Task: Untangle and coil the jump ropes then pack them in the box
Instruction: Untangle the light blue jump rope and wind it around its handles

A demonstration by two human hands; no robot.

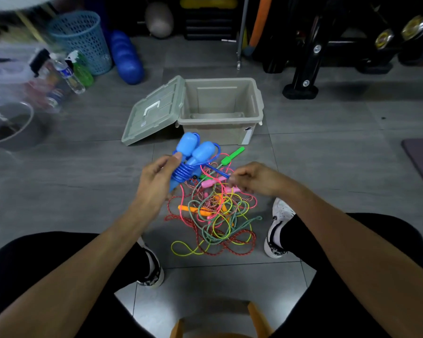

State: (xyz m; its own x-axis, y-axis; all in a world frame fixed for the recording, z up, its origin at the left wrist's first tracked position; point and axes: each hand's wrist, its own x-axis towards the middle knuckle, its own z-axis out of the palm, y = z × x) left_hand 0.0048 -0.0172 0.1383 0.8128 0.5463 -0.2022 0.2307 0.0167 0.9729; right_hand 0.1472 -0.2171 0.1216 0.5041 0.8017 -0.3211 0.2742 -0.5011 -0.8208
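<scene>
Stool: we see an orange wooden frame (220, 323) at the near edge, between our knees.
Shoes: our white-and-black shoes (277, 230) stand on the grey floor (83, 181), one on each side of the rope pile.
Tangled ropes: a heap of jump ropes (215, 215) in yellow, pink, red and green lies on the floor between our feet, with orange, pink and green handles mixed in.
Left hand: our left hand (156, 176) grips the blue jump rope (188, 162) around its coiled cord, thumb on top, with the two blue handles pointing up and away.
Right hand: our right hand (252, 178) has its fingers curled together, pinching the free end of the blue cord, which runs across from the coil.
Box: the beige plastic box (257, 118) sits open on the floor just beyond the pile, with no ropes in it.
Lid: the lid (154, 113) leans against the box's left side, white handle facing up.
Background: a blue mesh basket (83, 37) and bottles (71, 74) stand far left.
</scene>
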